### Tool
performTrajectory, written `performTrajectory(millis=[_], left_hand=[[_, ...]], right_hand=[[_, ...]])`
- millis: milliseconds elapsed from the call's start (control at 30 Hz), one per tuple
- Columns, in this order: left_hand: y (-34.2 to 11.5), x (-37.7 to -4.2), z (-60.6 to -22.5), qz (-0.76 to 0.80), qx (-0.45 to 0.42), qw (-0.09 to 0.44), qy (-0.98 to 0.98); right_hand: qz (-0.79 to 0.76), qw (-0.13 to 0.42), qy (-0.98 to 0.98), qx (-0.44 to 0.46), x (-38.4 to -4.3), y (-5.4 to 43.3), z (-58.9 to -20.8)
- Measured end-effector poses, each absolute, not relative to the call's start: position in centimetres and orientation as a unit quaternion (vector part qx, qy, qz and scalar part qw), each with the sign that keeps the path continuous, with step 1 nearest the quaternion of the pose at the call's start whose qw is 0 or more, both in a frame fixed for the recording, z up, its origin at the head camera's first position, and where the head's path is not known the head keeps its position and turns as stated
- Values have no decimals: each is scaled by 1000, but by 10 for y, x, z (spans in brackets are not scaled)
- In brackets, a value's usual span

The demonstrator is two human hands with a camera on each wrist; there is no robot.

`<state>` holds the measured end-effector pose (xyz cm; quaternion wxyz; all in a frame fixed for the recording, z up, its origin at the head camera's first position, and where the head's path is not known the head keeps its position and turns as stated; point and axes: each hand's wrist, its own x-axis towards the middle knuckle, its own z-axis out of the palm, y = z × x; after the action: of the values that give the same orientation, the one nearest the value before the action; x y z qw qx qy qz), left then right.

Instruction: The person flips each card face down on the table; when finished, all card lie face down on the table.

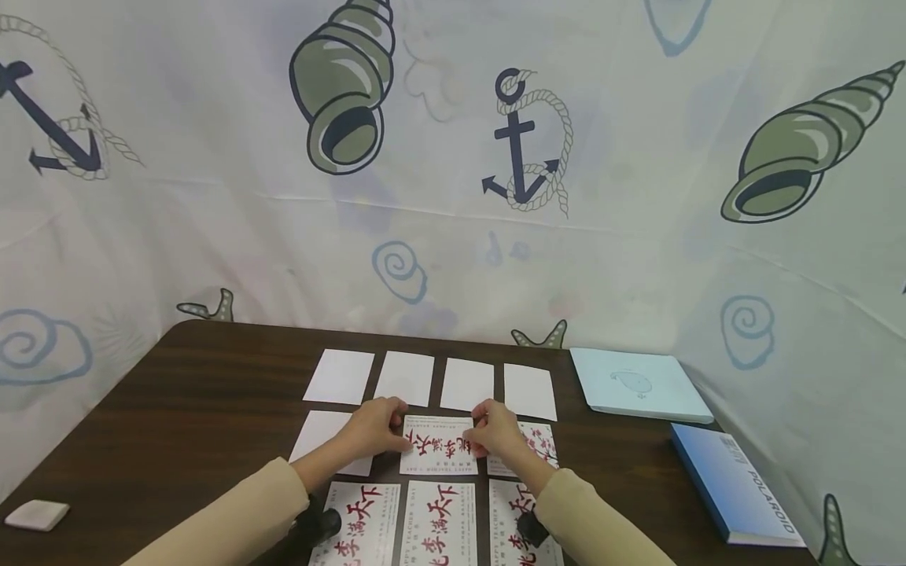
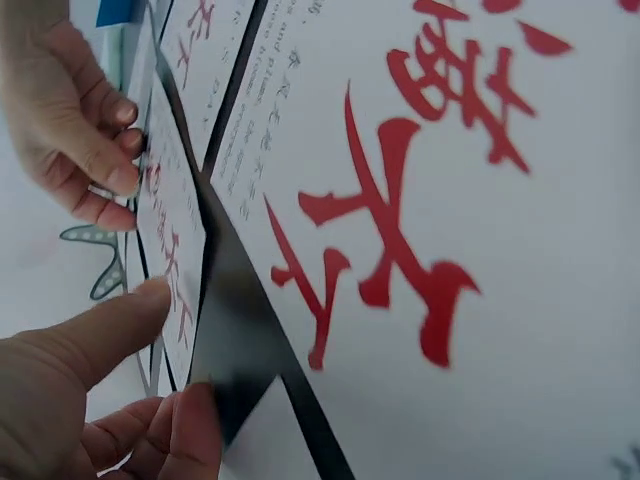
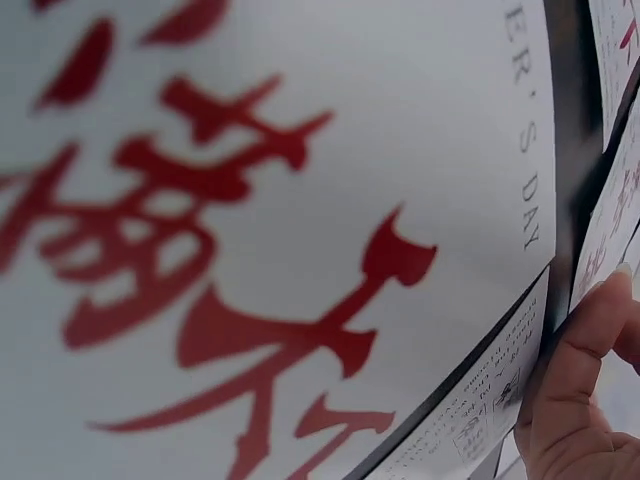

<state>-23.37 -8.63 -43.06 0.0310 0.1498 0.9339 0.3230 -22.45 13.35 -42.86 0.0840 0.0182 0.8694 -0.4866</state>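
Observation:
A white card with red brush characters (image 1: 439, 465) lies in the middle row in the head view, between my two hands. My left hand (image 1: 373, 428) pinches its left end, thumb on the printed face and fingers under the edge in the left wrist view. At the other end, my right hand (image 1: 498, 428) pinches the card between thumb and fingers. In the right wrist view, that card (image 3: 612, 215) appears tilted above the cards below it. A blank white card (image 1: 318, 432) sits partly under my left hand, and a printed card (image 1: 539, 440) partly under my right.
Several blank cards (image 1: 403, 379) form the back row. Printed cards (image 1: 440, 519) line the front. A pale blue box (image 1: 637, 383) and a blue POLAROID box (image 1: 736, 487) are at the right, a small white object (image 1: 38, 515) at the left. Behind the dark table (image 1: 177, 424) hangs a patterned cloth (image 1: 453, 259).

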Motion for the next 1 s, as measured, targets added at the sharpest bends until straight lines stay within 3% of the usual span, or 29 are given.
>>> performTrajectory(millis=[333, 700, 867, 1000], left_hand=[[-81, -233, -431, 292, 151, 35, 944], [-79, -239, -429, 368, 131, -8, 920], [-80, -244, -423, 434, 95, 16, 896], [-81, -247, -418, 480, 73, 44, 873]], right_hand=[[-477, 58, 877, 16, -227, 129, -430], [-429, 21, 903, -15, -225, 123, -431], [-399, 1, 916, -50, -221, 119, -431], [-453, 33, 885, -97, -212, 106, -424]])
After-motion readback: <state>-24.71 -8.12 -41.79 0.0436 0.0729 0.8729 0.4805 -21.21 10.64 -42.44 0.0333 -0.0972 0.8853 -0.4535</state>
